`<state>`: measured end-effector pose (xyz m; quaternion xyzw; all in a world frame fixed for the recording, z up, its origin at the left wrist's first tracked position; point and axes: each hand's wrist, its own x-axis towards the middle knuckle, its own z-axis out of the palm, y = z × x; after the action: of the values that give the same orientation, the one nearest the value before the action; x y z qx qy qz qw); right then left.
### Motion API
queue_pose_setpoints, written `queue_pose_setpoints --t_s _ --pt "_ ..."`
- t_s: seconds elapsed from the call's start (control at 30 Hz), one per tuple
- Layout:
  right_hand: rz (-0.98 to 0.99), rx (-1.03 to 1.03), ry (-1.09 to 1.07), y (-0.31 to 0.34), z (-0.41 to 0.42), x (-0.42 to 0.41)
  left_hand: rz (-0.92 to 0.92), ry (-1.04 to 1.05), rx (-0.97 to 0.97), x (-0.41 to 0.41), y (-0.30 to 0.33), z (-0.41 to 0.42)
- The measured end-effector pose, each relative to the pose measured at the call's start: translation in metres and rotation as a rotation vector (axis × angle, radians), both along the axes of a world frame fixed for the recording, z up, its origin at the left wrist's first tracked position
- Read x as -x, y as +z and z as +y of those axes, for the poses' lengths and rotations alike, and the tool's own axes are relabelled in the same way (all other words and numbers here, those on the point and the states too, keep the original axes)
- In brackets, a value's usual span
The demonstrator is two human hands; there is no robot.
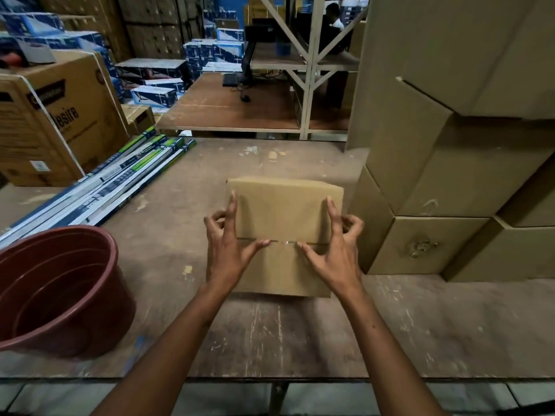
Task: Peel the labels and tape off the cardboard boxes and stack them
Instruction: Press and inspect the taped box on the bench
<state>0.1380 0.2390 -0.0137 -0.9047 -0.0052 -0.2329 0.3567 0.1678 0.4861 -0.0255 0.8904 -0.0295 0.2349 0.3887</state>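
Observation:
A small plain cardboard box lies on the worn wooden table, in the middle. Its top flaps meet in a seam with a small shiny bit at its centre. My left hand rests on the box's left side, index finger straight along the left edge, thumb tip on the seam. My right hand mirrors it on the right side, thumb also on the seam. The other fingers of both hands are curled just off the box's sides. A stack of plain cardboard boxes stands right beside it.
A reddish-brown plastic tub sits at the near left. Several long tube-light cartons lie diagonally at the left, behind them a large printed carton. Another table and metal racking stand beyond, with a person at the far back.

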Motion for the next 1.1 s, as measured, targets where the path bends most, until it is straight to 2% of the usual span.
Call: queue_pose_setpoints --t_s 0.13,0.27,0.5,0.77,0.83,0.93,1.1 --pt "0.029 0.091 -0.002 -0.029 0.002 0.023 0.077 0.035 -0.033 0.021 -0.026 0.007" --pt "0.038 0.078 -0.047 -0.051 0.009 0.037 0.138 0.054 -0.098 0.038 -0.043 0.011" --pt "0.065 0.025 -0.045 -0.066 0.015 0.055 0.070 0.039 -0.053 0.063 -0.054 0.012" --pt "-0.062 -0.111 -0.090 -0.046 0.018 0.055 0.094 0.076 0.185 0.064 -0.028 0.010" --pt "-0.083 -0.155 -0.117 -0.044 0.018 0.050 0.174 0.074 0.249 0.053 -0.022 0.011" --pt "0.005 -0.180 -0.138 -0.042 0.021 0.040 0.302 0.083 0.401 0.041 -0.012 0.010" --pt "0.074 -0.250 -0.130 -0.045 0.032 0.028 0.254 0.139 0.466 0.037 -0.010 0.012"
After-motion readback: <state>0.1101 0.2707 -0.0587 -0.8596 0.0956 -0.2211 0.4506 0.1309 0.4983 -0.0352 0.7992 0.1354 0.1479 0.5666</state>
